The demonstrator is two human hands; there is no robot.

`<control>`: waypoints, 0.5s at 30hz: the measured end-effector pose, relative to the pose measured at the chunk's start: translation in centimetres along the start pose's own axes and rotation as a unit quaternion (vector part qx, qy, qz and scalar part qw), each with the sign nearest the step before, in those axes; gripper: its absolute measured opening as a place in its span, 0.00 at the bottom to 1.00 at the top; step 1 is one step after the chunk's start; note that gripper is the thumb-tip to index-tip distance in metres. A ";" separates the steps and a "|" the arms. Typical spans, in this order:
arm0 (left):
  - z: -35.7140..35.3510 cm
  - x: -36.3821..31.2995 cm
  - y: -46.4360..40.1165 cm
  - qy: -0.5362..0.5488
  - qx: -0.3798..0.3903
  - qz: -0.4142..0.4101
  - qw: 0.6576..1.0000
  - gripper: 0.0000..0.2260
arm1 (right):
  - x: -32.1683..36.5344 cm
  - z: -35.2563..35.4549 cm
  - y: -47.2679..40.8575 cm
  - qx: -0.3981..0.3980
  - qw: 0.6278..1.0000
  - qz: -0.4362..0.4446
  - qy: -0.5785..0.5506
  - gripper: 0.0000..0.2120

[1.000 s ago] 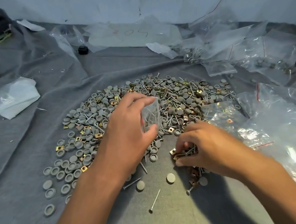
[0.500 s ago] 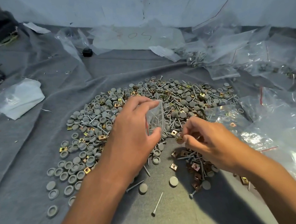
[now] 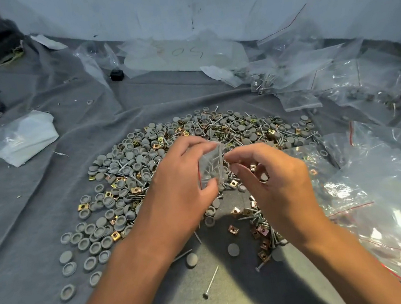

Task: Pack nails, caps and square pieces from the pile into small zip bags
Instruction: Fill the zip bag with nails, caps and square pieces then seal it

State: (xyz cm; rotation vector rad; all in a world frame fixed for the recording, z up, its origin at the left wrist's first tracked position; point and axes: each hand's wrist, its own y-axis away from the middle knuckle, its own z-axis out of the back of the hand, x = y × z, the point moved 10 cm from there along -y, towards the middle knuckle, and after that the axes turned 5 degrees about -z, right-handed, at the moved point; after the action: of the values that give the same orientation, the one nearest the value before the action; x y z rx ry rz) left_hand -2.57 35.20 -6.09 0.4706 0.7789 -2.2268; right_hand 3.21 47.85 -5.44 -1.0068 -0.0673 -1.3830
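The left hand (image 3: 178,185) pinched a small clear zip bag (image 3: 211,169) between thumb and fingers, holding it upright just above the near edge of the pile (image 3: 195,157); grey nails and caps showed through its plastic. The right hand (image 3: 275,181) was close beside it, fingertips pinched at the bag's upper edge, whether around a piece I could not tell. Loose brass square pieces (image 3: 258,229) lay on the grey cloth (image 3: 29,217), nearer the person than the pile.

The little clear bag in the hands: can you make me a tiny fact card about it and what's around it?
bag: small clear plastic zip bag, nails and grey caps inside
left hand: left hand grips the bag's side
right hand: right hand pinches at the bag's top edge
under the hands: pile of grey round caps, metal nails and brass square pieces
surface: grey cloth
at right: heap of clear plastic bags
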 end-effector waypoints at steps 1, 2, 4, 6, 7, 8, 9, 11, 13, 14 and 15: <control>0.1 -0.1 0.0 0.002 -0.004 -0.005 1.000 0.26 | 0.0 0.0 0.1 0.004 0.999 0.016 0.041 0.13; 0.2 -0.3 -0.1 0.004 -0.008 -0.014 1.000 0.26 | 0.1 -0.2 0.1 0.010 0.996 0.033 0.085 0.16; 0.4 -1.0 -0.1 0.009 -0.009 -0.043 0.999 0.25 | 0.6 -0.5 0.0 0.025 0.985 0.065 0.160 0.20; 0.7 -2.0 0.0 0.030 -0.005 -0.080 0.996 0.23 | 1.5 -0.4 -0.2 0.030 0.975 0.098 0.199 0.15; 1.0 -2.5 0.0 0.046 -0.005 -0.097 0.994 0.24 | 2.1 0.0 -0.3 0.025 0.973 0.113 0.201 0.11; 1.3 -2.9 0.1 0.061 -0.006 -0.114 0.992 0.25 | 2.7 0.7 -0.4 0.017 0.973 0.124 0.193 0.06; 1.7 -3.3 0.1 0.070 -0.010 -0.130 0.989 0.27 | 3.1 1.5 -0.5 0.003 0.976 0.128 0.178 0.04; 2.9 -4.0 0.2 0.079 -0.036 -0.162 0.983 0.29 | 3.8 3.3 -0.8 -0.029 0.982 0.129 0.133 0.04; 4.3 -3.8 0.2 0.116 -0.079 -0.157 0.978 0.25 | 4.1 4.7 -1.1 -0.049 0.987 0.127 0.081 0.03; 4.8 -3.1 0.2 0.155 -0.098 -0.134 0.974 0.23 | 3.9 5.2 -1.2 -0.051 0.990 0.119 0.053 0.03; 5.1 -2.2 0.2 0.209 -0.111 -0.098 0.967 0.22 | 3.5 5.5 -1.3 -0.047 0.993 0.104 0.023 0.03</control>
State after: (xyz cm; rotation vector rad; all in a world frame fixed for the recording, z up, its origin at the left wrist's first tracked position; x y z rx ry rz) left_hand -1.43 32.90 -1.19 0.7950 1.3293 -2.2075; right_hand 5.80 48.73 0.67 -1.0301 0.1348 -1.2271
